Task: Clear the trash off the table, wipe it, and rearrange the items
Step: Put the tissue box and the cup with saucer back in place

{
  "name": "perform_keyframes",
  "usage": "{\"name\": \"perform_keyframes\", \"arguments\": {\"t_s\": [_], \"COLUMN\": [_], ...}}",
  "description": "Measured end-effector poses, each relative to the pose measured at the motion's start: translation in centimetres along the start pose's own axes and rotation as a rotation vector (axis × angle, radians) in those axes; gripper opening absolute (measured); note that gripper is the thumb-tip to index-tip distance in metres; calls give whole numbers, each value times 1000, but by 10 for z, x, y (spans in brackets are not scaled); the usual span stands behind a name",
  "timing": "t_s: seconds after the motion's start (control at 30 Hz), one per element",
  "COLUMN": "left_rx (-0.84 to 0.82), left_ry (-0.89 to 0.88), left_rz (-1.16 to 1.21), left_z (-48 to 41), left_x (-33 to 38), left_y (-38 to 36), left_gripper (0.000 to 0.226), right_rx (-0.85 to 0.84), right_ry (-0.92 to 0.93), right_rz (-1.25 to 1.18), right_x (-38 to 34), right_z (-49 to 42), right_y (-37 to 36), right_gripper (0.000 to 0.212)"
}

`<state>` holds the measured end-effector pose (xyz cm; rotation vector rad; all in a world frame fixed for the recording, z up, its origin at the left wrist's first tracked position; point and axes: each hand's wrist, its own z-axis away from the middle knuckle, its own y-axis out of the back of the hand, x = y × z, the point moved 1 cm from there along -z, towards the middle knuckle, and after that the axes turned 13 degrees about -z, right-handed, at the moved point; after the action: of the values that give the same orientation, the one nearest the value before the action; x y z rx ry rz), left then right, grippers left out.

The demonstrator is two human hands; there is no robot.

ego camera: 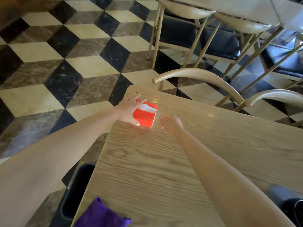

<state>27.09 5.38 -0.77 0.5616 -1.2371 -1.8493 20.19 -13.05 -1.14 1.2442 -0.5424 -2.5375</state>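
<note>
Table of pale wood grain fills the lower middle, over a floor of black, cream and brown tiles, with chairs at its far side. Beside its left edge stands a dark bin. A purple cloth lies at the near edge. Near the far left corner sits a red tissue box. The left hand touches its left side, fingers spread. The right hand, just beside the box, has fingers curled, holding nothing.

The table is pale wood-grain laminate with a soft sheen. The red tissue box looks glossy, white paper showing. The purple cloth looks matt, soft.
</note>
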Motion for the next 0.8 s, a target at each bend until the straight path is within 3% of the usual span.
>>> {"name": "perform_keyframes", "arguments": {"t_s": [0.07, 0.2, 0.43, 0.8], "left_rx": [47, -22, -160, -337], "left_ry": [4, -39, 4, -98], "left_rz": [-83, -75, -67, -100], "left_z": [1, 5, 6, -3], "left_x": [9, 39, 100, 268], "left_y": [5, 18, 35, 70], "left_gripper": [96, 84, 79, 79], "right_rx": [-13, -120, -240, -243], "right_ry": [30, 12, 81, -65], "right_rz": [200, 431, 513, 719], "right_x": [-2, 6, 28, 121], "right_z": [7, 17, 50, 115], "right_y": [11, 36, 102, 254], "right_gripper": [35, 54, 72, 79]}}
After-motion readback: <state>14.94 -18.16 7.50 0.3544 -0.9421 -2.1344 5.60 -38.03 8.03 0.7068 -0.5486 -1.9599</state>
